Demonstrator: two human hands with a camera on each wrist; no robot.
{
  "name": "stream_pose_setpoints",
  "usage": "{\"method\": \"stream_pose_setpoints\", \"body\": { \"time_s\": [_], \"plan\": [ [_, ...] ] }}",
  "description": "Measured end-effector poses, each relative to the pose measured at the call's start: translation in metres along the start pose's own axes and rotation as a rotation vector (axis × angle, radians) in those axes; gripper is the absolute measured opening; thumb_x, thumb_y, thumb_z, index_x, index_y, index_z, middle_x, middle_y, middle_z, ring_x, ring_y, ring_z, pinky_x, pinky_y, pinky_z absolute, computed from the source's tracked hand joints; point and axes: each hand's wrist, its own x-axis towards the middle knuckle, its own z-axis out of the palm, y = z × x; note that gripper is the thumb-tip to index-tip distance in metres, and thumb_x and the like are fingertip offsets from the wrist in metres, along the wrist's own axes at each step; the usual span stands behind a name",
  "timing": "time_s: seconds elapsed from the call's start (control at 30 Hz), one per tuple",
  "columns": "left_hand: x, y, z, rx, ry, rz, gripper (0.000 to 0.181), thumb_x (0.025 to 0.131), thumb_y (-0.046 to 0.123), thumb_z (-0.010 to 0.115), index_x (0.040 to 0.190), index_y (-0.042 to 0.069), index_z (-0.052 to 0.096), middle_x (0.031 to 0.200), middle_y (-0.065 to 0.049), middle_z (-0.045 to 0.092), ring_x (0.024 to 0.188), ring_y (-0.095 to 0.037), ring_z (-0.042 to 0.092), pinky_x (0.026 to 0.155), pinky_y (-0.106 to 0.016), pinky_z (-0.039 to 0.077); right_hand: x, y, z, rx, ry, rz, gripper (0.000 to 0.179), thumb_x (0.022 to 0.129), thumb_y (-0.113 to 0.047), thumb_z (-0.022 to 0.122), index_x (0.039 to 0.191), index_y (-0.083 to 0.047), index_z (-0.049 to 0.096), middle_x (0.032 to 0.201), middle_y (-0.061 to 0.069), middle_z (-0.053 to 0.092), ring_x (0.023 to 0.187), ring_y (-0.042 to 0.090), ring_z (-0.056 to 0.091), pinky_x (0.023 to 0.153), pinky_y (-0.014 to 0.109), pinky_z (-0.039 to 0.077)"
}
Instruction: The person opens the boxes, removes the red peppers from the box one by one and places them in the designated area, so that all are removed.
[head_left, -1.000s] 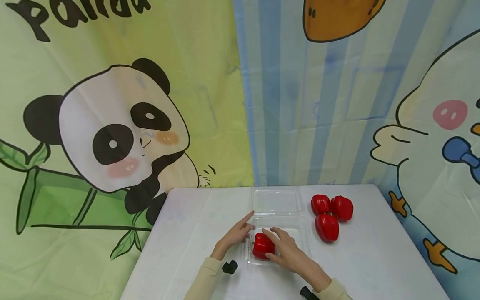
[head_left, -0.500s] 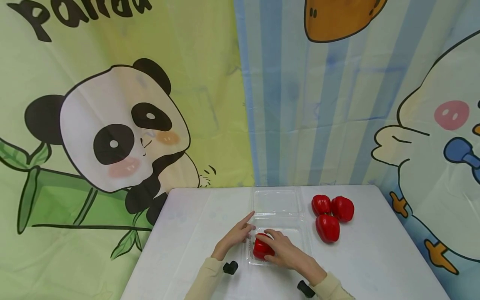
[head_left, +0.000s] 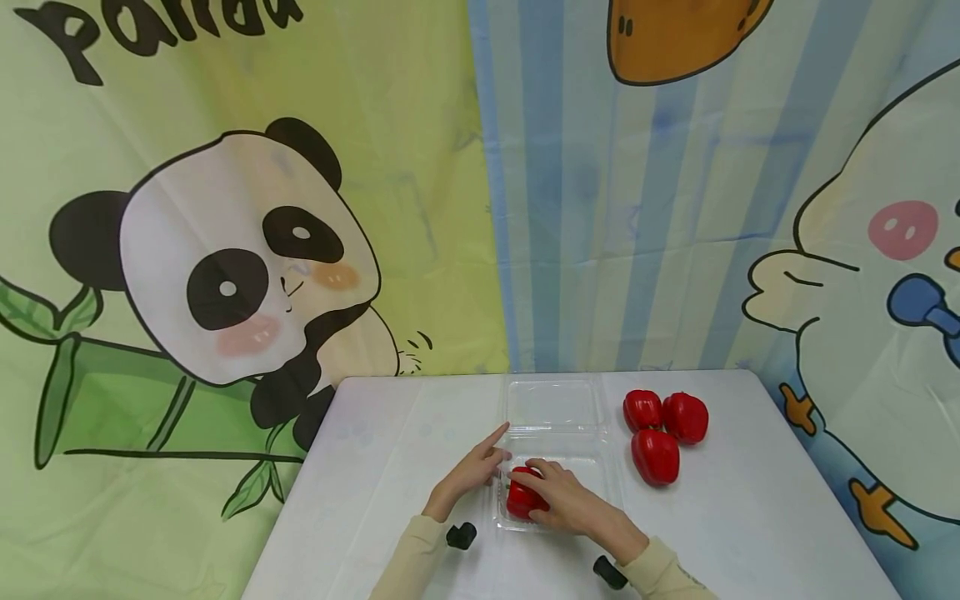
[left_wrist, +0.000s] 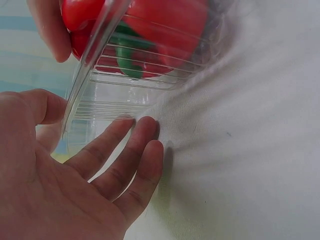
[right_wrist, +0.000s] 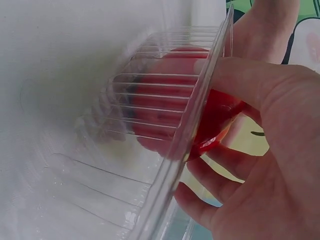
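A red bell pepper [head_left: 525, 500] lies in the near left part of a clear plastic clamshell box [head_left: 592, 479], its green stem toward the left wall. My right hand [head_left: 568, 500] grips it from the right, thumb on the near side and fingers over the far side. In the right wrist view the pepper [right_wrist: 215, 120] shows partly above the rim. My left hand [head_left: 468, 472] holds the box's left edge. In the left wrist view its thumb bends at the rim, while the other fingers [left_wrist: 145, 132] extend along the outside of the ribbed wall.
Three more red bell peppers [head_left: 655, 457] stand grouped right of the box on the white table [head_left: 750, 517]. The box's lid [head_left: 553, 403] lies folded back behind it. A patterned curtain [head_left: 435, 208] hangs behind the table.
My right hand's fingers have come in from a wider spread and now lie on the pepper. The pepper and my left hand have stayed almost in place.
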Motion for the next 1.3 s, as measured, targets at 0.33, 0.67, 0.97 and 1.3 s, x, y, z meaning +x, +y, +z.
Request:
{"method": "stream_pose_setpoints", "body": {
  "time_s": [0.33, 0.67, 0.97, 1.3],
  "plan": [
    [-0.0006, 0.0009, -0.0004, 0.003, -0.001, 0.000, 0.057, 0.104, 0.024, 0.043, 0.159, 0.031, 0.028, 0.127, -0.015, 0.065, 0.076, -0.019, 0.055, 0.065, -0.030, 0.048, 0.0027, -0.0017, 0.0026, -0.003, -0.014, -0.013, 0.072, 0.086, -0.021, 0.078, 0.150, -0.029, 0.045, 0.145, 0.012, 0.048, 0.130, 0.032, 0.048, 0.103, 0.055, 0.048],
    [0.0006, -0.0005, -0.0010, 0.010, 0.000, 0.000, 0.058, 0.103, 0.024, 0.043, 0.159, 0.031, 0.029, 0.126, -0.014, 0.066, 0.076, -0.017, 0.058, 0.065, -0.030, 0.049, 0.0039, -0.0031, -0.0002, -0.022, -0.025, -0.027, 0.066, 0.087, -0.019, 0.078, 0.146, -0.027, 0.051, 0.143, 0.011, 0.049, 0.131, 0.032, 0.047, 0.100, 0.052, 0.051],
    [0.0018, -0.0019, -0.0009, 0.008, -0.005, 0.000, 0.058, 0.104, 0.022, 0.042, 0.160, 0.030, 0.028, 0.124, -0.014, 0.066, 0.076, -0.016, 0.058, 0.065, -0.030, 0.049, 0.0046, -0.0023, 0.0001, -0.036, -0.031, -0.032, 0.066, 0.086, -0.020, 0.078, 0.145, -0.028, 0.051, 0.142, 0.009, 0.049, 0.131, 0.031, 0.046, 0.101, 0.051, 0.051],
    [0.0014, -0.0013, -0.0014, -0.005, -0.005, -0.009, 0.058, 0.104, 0.025, 0.045, 0.159, 0.031, 0.029, 0.125, -0.014, 0.066, 0.077, -0.018, 0.057, 0.067, -0.030, 0.049, 0.0047, 0.0027, -0.0012, -0.053, -0.016, -0.056, 0.064, 0.087, -0.020, 0.078, 0.145, -0.029, 0.052, 0.141, 0.010, 0.051, 0.129, 0.031, 0.047, 0.100, 0.052, 0.051]
  ]
}}
